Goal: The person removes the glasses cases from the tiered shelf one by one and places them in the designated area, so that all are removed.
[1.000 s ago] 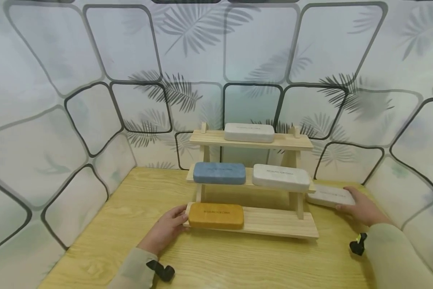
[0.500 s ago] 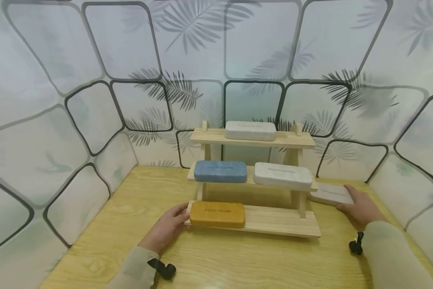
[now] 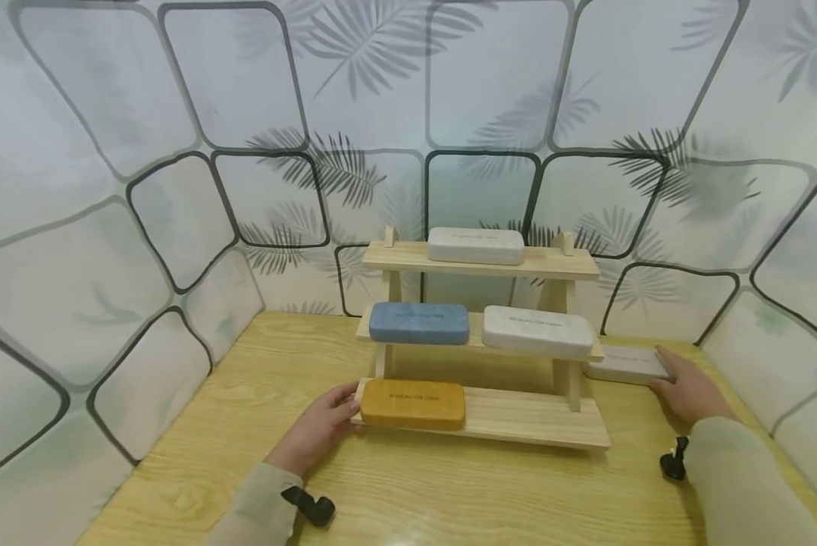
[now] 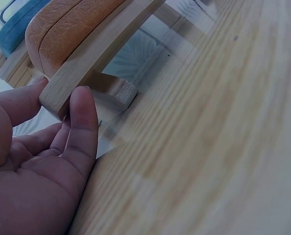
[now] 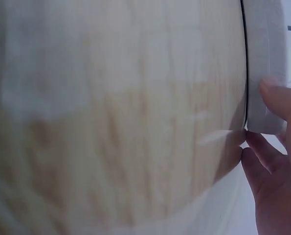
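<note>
Rack (image 3: pixel 573 383) stood on the desk (image 3: pixel 245 402), the left hand (image 3: pixel 320 427) pinching its bottom tier's (image 3: pixel 534 417) left end beside the orange case (image 3: pixel 412 404). Farther back, the right hand (image 3: pixel 691 388) gripped the grey case (image 3: pixel 625 364) on the desk. Blue case (image 3: pixel 418 324) and white case (image 3: pixel 537 332) lay on the middle tier (image 3: pixel 475 332), another white case (image 3: pixel 475 246) on top.

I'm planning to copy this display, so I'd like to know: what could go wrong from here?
Two risks stand out. The left hand pinches the wooden stand at its lower left end, right beside the orange case; a sudden tug might jolt the stand and slide that case. The right hand holds the pale case close to the stand's right side; lifting it carelessly could knock the white case near the right end of the middle shelf.
</note>
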The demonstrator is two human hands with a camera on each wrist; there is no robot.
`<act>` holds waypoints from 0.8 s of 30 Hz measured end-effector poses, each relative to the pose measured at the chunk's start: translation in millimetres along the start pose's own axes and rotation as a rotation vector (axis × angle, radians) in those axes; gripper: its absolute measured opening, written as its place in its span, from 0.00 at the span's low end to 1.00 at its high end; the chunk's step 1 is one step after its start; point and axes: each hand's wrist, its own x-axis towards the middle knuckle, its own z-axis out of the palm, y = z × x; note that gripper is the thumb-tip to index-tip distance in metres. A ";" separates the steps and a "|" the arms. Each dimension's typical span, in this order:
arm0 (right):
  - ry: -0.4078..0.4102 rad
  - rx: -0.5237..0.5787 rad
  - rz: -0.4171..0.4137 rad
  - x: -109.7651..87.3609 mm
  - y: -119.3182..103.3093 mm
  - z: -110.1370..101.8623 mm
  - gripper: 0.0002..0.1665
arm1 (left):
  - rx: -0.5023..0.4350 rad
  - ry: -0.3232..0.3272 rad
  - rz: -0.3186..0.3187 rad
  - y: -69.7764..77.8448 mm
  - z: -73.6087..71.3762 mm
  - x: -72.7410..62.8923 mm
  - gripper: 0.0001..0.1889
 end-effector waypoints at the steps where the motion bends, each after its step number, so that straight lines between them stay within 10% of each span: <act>1: 0.006 0.003 0.009 -0.1 0.4 0.3 0.49 | -0.002 0.002 -0.002 0.2 0.1 -0.1 0.31; 24: 0.094 -0.001 0.023 -10.9 -11.6 -3.3 0.49 | -0.001 -0.017 0.002 -0.1 -0.9 0.9 0.32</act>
